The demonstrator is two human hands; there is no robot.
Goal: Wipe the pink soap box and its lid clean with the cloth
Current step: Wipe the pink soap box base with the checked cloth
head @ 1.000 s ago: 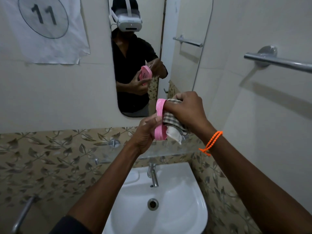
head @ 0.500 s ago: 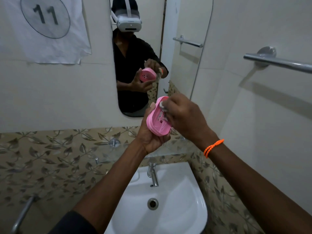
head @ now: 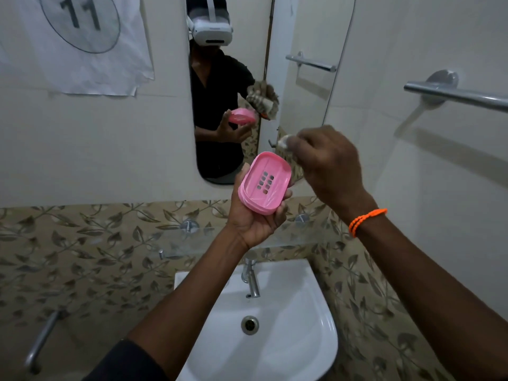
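My left hand (head: 254,215) holds the pink soap box (head: 265,182) from below, chest-high over the sink, its inside with the drain slots turned toward me. My right hand (head: 327,166) is just to the right of the box and a little above it, fingers curled round the checked cloth (head: 288,152), which is bunched and mostly hidden behind the hand. Cloth and box are apart. A separate lid is not visible. The mirror (head: 233,78) reflects both hands with box and cloth.
A white sink (head: 302,339) with a chrome tap (head: 251,279) lies below my arms. A glass shelf (head: 192,237) runs along the leaf-patterned tiles. A towel bar (head: 453,94) juts from the right wall. A paper sheet marked 11 (head: 79,42) hangs top left.
My right hand pulled the cloth out of the box and away to the right. My left hand tilted the box from edge-on until its inside faces me.
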